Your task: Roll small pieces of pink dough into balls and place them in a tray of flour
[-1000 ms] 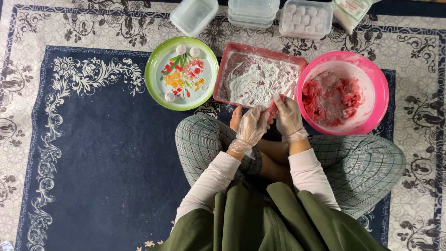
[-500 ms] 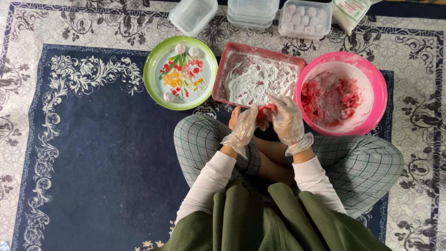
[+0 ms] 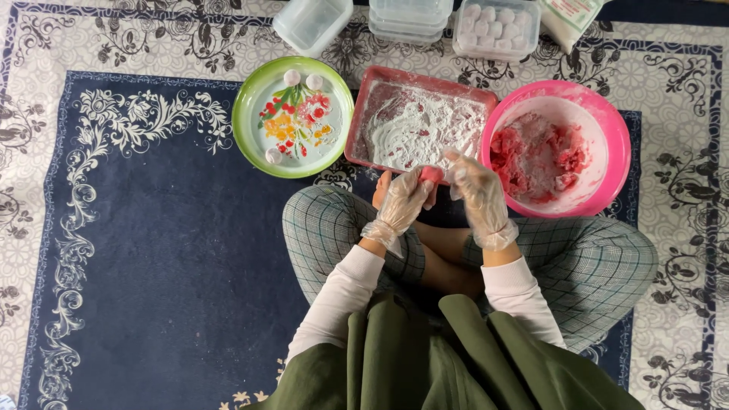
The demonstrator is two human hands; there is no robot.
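We pinch the small pink dough ball (image 3: 431, 174), judged soft, sticky and easily squashed, lightly by its sides between the gloved left hand (image 3: 401, 203) fingertips and right hand (image 3: 478, 199) fingertips, just before the red floured tray (image 3: 363, 114).

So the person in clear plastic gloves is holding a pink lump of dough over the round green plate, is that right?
Not quite. In the head view both gloved hands, left hand and right hand, hold the pink lump of dough at the near edge of the red rectangular floured tray, not the round green plate.
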